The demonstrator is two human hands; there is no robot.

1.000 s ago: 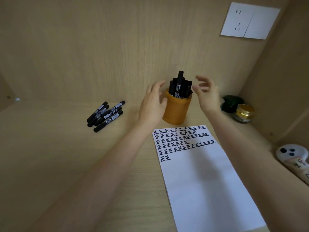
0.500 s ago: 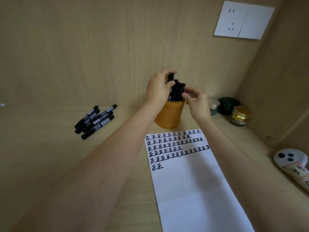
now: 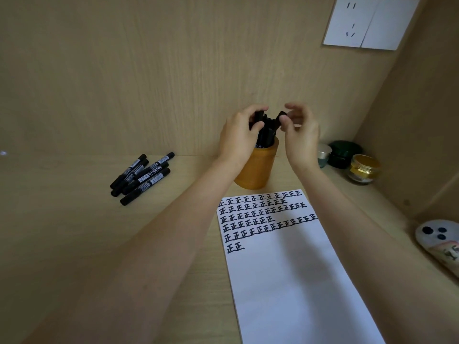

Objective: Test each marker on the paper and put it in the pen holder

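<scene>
An orange pen holder [image 3: 258, 167] stands at the back of the desk with several black markers [image 3: 267, 131] upright in it. My left hand [image 3: 239, 135] curls round the top of one marker in the holder. My right hand [image 3: 301, 135] pinches the cap end of another marker that leans to the right. Several loose black markers [image 3: 142, 178] lie in a pile on the desk to the left. A white paper [image 3: 293, 274] with rows of black test characters near its top lies in front of the holder.
Small jars stand at the back right: a silver-lidded one [image 3: 324, 153], a dark green one [image 3: 344, 152] and a gold-lidded one [image 3: 363, 168]. A white object with black dots [image 3: 439, 238] lies at the right edge. A wall socket [image 3: 370, 22] is mounted above.
Both hands went from open beside the holder to gripping markers in it. Since half a second ago the right hand has risen and tilted a marker to the right.
</scene>
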